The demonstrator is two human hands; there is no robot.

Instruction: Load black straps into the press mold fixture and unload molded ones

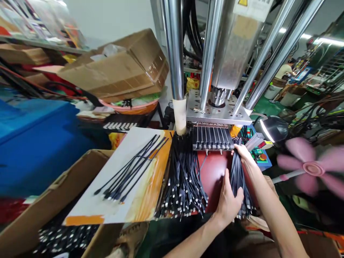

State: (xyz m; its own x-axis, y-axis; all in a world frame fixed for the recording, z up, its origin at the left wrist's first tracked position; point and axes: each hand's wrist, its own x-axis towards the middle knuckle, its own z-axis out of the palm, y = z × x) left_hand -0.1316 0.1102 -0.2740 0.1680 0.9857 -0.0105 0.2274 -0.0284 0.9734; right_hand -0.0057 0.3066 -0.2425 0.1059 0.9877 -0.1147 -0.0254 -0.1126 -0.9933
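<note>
A bundle of black cables point(237, 172) with metal-tipped plugs hangs over the right side of the red work surface. At its upper end, my right hand point(242, 153) has its fingers closed on the cables, just beside a metal mould point(213, 138) with several dark cable lengths laid across it. My left hand point(229, 200) is lower down against the left side of the bundle, thumb and fingers apart. Another thick bundle of black cables point(184, 175) lies left of the red surface point(214, 175). Further left, several loose cables point(131, 168) rest on a white board point(113, 175).
Steel columns point(173, 50) and a press plate point(219, 114) stand over the mould. A pink fan point(313, 168) and a black lamp point(274, 129) are at the right. Cardboard boxes point(115, 71) and a blue container point(43, 143) occupy the left; an open carton below holds more cables point(67, 238).
</note>
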